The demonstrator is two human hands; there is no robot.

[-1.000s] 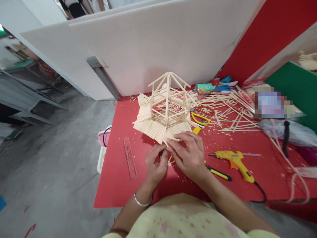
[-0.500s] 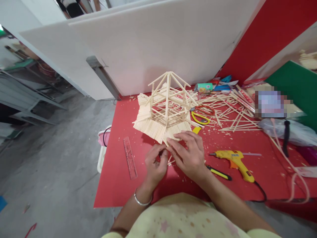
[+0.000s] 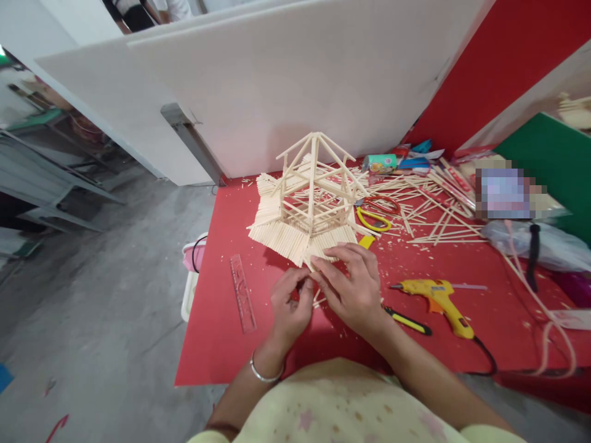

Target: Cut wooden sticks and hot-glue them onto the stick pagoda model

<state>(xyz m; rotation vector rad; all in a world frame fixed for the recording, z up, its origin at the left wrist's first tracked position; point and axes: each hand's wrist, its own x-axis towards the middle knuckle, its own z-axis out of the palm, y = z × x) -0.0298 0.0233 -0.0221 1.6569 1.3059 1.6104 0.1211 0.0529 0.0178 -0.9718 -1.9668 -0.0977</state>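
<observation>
A pavilion model (image 3: pixel 314 203) built of thin pale wooden sticks stands on the red tabletop, with an open roof frame above a wider skirt of closely laid sticks. At the skirt's front corner, my right hand (image 3: pixel 353 286) pinches a short wooden stick (image 3: pixel 311 266), its other fingers over the skirt's edge. My left hand (image 3: pixel 292 304) is closed in a pinch right beside those fingertips. What lies between the left thumb and forefinger is too small and covered to make out. A few loose stick pieces (image 3: pixel 317 300) lie below the hands.
Right of my hands lie a yellow glue gun (image 3: pixel 436 295) and a utility knife (image 3: pixel 409 321). A clear ruler (image 3: pixel 242 294) is at left. Yellow-handled scissors (image 3: pixel 373 220), scattered sticks (image 3: pixel 443 212) and a green can (image 3: pixel 379 163) are farther back. A white panel (image 3: pixel 295 80) stands behind.
</observation>
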